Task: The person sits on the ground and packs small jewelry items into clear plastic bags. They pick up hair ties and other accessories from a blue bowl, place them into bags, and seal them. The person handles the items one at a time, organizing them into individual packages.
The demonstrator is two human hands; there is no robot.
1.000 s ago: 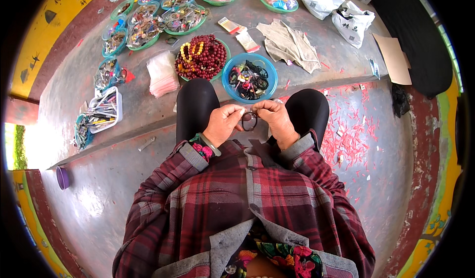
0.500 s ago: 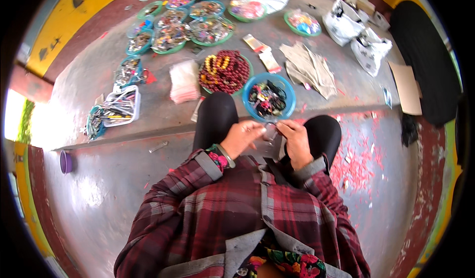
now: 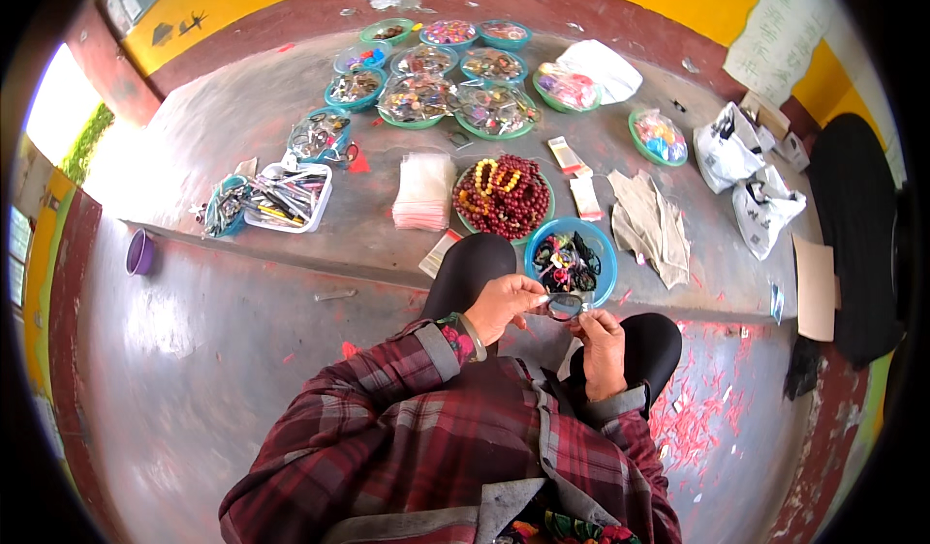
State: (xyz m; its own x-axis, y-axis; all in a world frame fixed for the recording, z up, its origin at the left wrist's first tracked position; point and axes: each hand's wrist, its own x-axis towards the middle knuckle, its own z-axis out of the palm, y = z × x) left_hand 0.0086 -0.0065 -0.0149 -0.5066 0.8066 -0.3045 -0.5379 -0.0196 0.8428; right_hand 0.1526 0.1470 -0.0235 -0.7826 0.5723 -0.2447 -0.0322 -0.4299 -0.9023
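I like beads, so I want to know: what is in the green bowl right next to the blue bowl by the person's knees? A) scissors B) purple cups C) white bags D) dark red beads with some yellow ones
D: the green bowl left of the blue bowl is heaped with dark red beads and a few yellow beads on top.

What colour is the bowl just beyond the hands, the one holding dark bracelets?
Blue: the bowl has a bright blue rim, seen clearly in the head view.
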